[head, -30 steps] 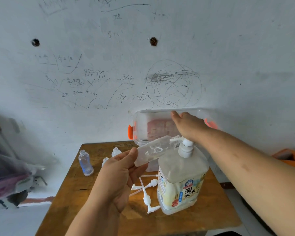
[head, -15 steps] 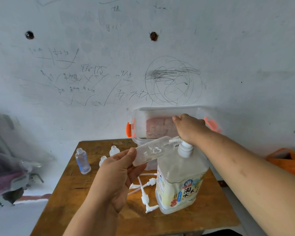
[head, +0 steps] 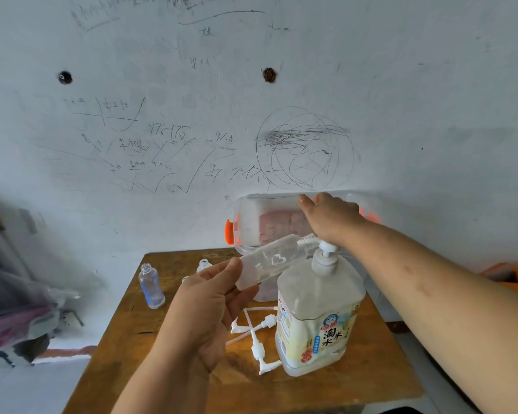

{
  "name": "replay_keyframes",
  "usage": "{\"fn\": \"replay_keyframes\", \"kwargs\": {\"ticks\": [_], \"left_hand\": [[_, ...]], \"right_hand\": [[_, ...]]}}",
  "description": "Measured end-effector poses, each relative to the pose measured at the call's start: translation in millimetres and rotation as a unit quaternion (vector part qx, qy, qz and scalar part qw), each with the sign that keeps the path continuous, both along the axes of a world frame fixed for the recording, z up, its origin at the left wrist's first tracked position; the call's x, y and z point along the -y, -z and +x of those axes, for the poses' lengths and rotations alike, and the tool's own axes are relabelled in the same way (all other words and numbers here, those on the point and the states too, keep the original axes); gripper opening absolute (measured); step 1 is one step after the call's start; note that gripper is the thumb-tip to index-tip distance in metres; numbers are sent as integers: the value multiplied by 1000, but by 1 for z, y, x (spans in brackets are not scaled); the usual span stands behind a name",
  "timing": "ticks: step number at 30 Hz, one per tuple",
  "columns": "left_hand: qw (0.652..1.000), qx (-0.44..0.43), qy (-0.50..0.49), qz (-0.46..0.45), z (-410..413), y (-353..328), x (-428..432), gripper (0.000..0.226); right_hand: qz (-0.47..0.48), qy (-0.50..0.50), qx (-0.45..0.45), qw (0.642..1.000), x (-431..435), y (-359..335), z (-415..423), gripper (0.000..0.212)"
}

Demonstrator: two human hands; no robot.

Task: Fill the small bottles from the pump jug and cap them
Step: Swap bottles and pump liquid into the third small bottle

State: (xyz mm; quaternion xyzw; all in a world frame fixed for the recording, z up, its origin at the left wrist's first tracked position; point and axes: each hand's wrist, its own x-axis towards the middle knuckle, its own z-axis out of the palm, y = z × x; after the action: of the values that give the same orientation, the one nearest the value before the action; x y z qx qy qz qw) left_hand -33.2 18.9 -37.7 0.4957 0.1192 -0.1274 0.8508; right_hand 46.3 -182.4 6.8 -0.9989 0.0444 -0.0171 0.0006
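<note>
Our left hand (head: 204, 297) grips the bottle (head: 269, 261), so we should hold its mouth at the pump (head: 326, 256) while our flat right hand (head: 331, 219) presses gently.

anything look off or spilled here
No spill shows. The small clear plastic bottle in the left hand is tilted almost sideways at the nozzle of the large pump jug, and white pump caps lie loose in a tangle on the wooden table beside it.
</note>
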Motion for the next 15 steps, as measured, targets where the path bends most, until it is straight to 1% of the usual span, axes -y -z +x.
{"fn": "replay_keyframes", "kwargs": {"ticks": [2,4,9,12,15], "left_hand": [[1000,2,0,0,2,1,0,28],[1000,-2,0,4,3,2,1,28],[1000,-18,0,4,7,8,3,31],[1000,-28,-7,7,8,10,2,31],[999,-38,-7,-1,5,9,4,29]], "right_hand": [[-29,-15,-29,999,0,3,2,44],[-37,-14,-39,998,0,3,2,42],[-46,-10,-32,998,0,9,4,42],[-34,-3,-34,999,0,17,3,46],[-29,-5,-19,999,-1,21,1,45]]}}
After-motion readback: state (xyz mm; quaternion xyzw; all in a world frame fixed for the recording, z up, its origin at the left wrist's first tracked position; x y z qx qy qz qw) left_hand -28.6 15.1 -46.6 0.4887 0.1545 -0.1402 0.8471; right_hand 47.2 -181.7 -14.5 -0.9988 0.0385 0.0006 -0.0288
